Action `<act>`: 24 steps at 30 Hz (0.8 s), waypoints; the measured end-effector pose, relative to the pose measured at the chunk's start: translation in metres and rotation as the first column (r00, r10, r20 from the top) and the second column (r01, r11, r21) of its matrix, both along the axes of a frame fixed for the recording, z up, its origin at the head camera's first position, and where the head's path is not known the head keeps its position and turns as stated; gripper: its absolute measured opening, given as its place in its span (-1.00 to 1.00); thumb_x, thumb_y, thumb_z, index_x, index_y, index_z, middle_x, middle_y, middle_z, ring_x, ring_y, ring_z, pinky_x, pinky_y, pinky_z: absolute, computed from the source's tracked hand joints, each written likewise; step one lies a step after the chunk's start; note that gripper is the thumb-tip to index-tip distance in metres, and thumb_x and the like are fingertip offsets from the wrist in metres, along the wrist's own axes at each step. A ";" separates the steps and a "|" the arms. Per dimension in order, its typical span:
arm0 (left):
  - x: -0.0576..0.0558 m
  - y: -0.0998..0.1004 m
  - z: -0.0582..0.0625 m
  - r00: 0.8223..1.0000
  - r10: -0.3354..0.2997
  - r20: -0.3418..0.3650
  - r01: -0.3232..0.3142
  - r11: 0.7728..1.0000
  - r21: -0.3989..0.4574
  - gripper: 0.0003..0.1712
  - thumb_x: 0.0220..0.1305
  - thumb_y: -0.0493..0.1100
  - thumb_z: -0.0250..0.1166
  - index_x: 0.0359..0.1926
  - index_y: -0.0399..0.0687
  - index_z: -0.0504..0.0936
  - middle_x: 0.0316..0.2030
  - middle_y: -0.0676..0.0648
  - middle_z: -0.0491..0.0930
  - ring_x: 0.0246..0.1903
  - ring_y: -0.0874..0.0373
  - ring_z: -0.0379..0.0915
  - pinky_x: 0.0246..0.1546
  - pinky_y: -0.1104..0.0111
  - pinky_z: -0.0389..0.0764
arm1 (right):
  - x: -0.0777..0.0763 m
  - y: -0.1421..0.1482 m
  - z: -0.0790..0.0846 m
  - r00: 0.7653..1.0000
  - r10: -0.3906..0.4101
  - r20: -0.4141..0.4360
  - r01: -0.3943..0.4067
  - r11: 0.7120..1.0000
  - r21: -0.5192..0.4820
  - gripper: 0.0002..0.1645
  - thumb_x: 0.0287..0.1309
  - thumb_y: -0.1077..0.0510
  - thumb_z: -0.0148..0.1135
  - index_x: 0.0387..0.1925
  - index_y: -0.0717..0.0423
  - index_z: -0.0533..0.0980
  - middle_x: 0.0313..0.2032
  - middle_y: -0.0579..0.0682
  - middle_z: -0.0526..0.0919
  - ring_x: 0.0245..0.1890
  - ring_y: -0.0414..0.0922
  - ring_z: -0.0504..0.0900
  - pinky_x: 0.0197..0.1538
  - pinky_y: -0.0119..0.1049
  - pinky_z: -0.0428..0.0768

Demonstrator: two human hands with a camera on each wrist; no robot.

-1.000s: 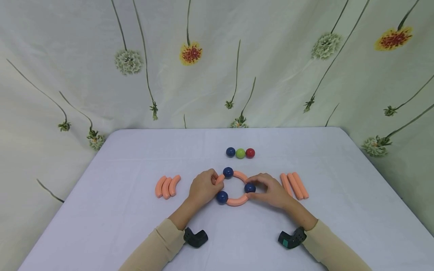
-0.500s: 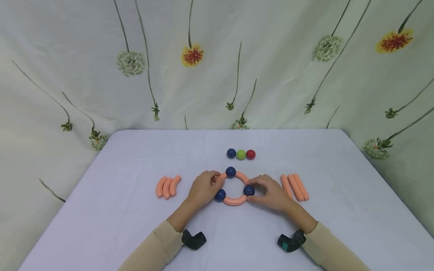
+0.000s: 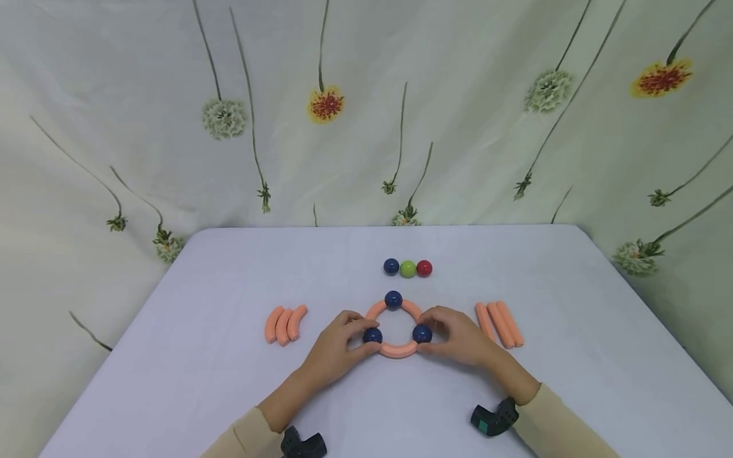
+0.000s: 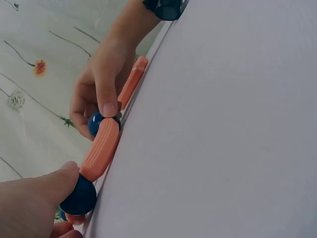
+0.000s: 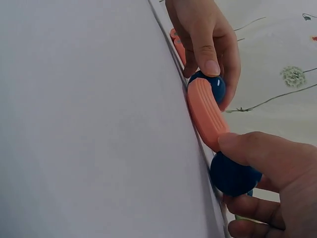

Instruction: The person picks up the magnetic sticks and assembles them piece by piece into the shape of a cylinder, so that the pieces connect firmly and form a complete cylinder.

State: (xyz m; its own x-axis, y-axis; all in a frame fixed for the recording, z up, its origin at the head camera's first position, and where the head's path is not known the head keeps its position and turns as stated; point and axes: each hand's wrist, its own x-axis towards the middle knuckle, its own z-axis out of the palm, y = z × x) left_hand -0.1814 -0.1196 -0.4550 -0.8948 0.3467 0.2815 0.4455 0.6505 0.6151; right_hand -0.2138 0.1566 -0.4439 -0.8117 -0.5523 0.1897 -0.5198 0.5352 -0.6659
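Note:
On the white table a ring is laid out from three dark blue balls joined by three curved orange pieces. My left hand (image 3: 338,346) holds the left blue ball (image 3: 373,336) between thumb and fingers. Opposite it, my right hand (image 3: 460,338) pinches the right blue ball (image 3: 422,333). The front curved orange piece (image 3: 399,351) spans these two balls; in the left wrist view this ridged piece (image 4: 101,148) meets both. At the ring's far side sits the third blue ball (image 3: 393,299), between the left curved piece (image 3: 375,310) and the right curved piece (image 3: 412,309).
Behind the ring stand a blue ball (image 3: 391,266), a green ball (image 3: 408,269) and a red ball (image 3: 424,268) in a row. Three curved orange pieces (image 3: 282,327) lie at left, three straight orange sticks (image 3: 501,324) at right. A flowered cloth (image 3: 458,114) hangs behind the table.
My left hand has shifted from the left curved piece down to the left blue ball. The left curved piece now stands uncovered. The right hand stays at its ball. The view has tilted slightly.

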 end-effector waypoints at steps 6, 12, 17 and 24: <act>-0.002 -0.001 -0.001 0.999 0.028 -0.043 -0.027 0.999 0.024 -0.62 0.31 -0.16 0.31 0.15 0.01 0.62 0.00 -0.04 0.52 -0.07 0.13 0.51 -0.09 0.17 0.55 | 0.004 -0.003 0.005 0.994 0.065 0.084 -0.066 0.998 0.013 -0.60 0.04 -0.07 0.47 -0.11 -0.07 0.56 -0.44 -0.21 0.51 -0.44 -0.22 0.45 -0.37 -0.37 0.47; -0.005 -0.002 -0.005 0.995 0.073 -0.061 -0.069 0.996 0.061 -0.64 0.31 -0.28 0.27 0.11 0.03 0.65 0.03 -0.07 0.54 -0.01 0.07 0.52 -0.05 0.14 0.55 | 0.011 -0.010 0.012 0.986 0.109 0.124 -0.117 0.992 0.054 -0.58 0.03 0.03 0.48 -0.07 -0.02 0.55 -0.43 -0.19 0.51 -0.45 -0.24 0.45 -0.37 -0.38 0.47; -0.008 -0.003 -0.005 0.992 0.107 -0.070 -0.104 0.993 0.055 -0.65 0.34 -0.26 0.24 0.12 0.03 0.63 0.02 -0.09 0.55 0.01 0.02 0.52 -0.04 0.11 0.55 | 0.017 -0.016 0.018 0.986 0.109 0.129 -0.124 0.985 0.117 -0.51 0.03 0.06 0.47 0.02 0.05 0.54 -0.40 -0.21 0.52 -0.44 -0.25 0.44 -0.35 -0.36 0.48; -0.013 -0.002 -0.004 0.994 0.110 -0.020 -0.108 0.991 0.075 -0.65 0.35 -0.18 0.22 0.13 0.06 0.62 0.00 -0.06 0.56 0.04 0.02 0.49 0.01 0.07 0.51 | 0.022 -0.019 0.020 0.976 0.130 0.173 -0.157 0.976 0.152 -0.37 -0.01 -0.05 0.50 0.09 0.05 0.51 -0.37 -0.24 0.54 -0.40 -0.25 0.46 -0.31 -0.36 0.49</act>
